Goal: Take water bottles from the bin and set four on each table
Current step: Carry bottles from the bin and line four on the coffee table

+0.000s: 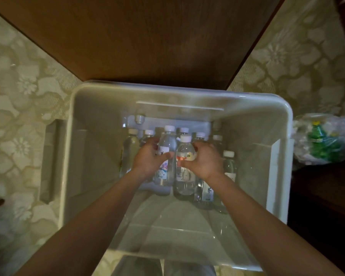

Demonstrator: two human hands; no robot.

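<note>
A translucent white plastic bin (285, 148) stands on the floor below me, holding several clear water bottles with white caps along its far side. My left hand (148, 158) is wrapped around one upright bottle (167, 144) with a white label. My right hand (204, 160) grips a second bottle (185, 151) with an orange mark on its label, right beside the first. Both bottles stand among the others inside the bin. More bottles stand at the left (130, 144) and right (229, 164) of my hands.
A brown wooden table (147, 36) juts out just beyond the bin. Patterned beige carpet (18, 96) lies around it. A clear plastic bag with green bottles (325, 140) sits at the right, next to dark furniture (327, 206).
</note>
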